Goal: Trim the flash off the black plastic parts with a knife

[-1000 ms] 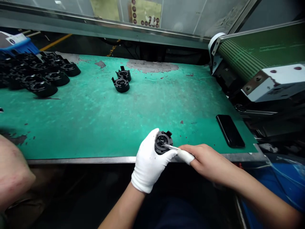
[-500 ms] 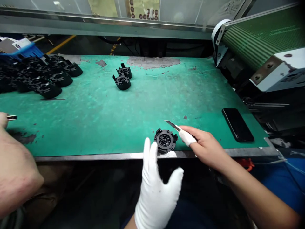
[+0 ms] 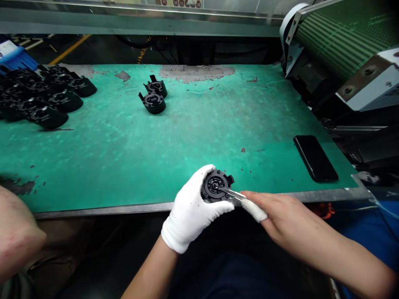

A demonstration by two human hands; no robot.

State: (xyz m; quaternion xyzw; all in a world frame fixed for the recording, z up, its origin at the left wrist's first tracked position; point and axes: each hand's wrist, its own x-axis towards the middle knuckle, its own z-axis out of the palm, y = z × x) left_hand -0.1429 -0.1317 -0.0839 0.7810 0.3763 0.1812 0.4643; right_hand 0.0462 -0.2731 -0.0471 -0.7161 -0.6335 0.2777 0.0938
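Note:
My left hand (image 3: 193,203), in a white glove, curls around the left side of a round black plastic part (image 3: 215,182) at the front edge of the bench. Its fingers and thumb grip the part's rim and hide some of it. Ringed ribs and small clips show on the part's upper face. My right hand (image 3: 274,211), with a white cover on the thumb, pinches a pair of metal tweezers (image 3: 233,193). The tweezers' tip points left into the middle of the black part; whether it grips anything there is too small to tell.
Two black cylindrical housings (image 3: 154,103) stand mid-bench, and several more (image 3: 46,112) crowd the left. A phone (image 3: 315,158) lies at the right, below a green conveyor belt (image 3: 349,37). Another person's arm (image 3: 18,232) reaches in at lower left.
My left hand has moved from open beside the black part to gripping it. My right hand has brought the tweezers down and left onto the part's centre. The view has shifted slightly.

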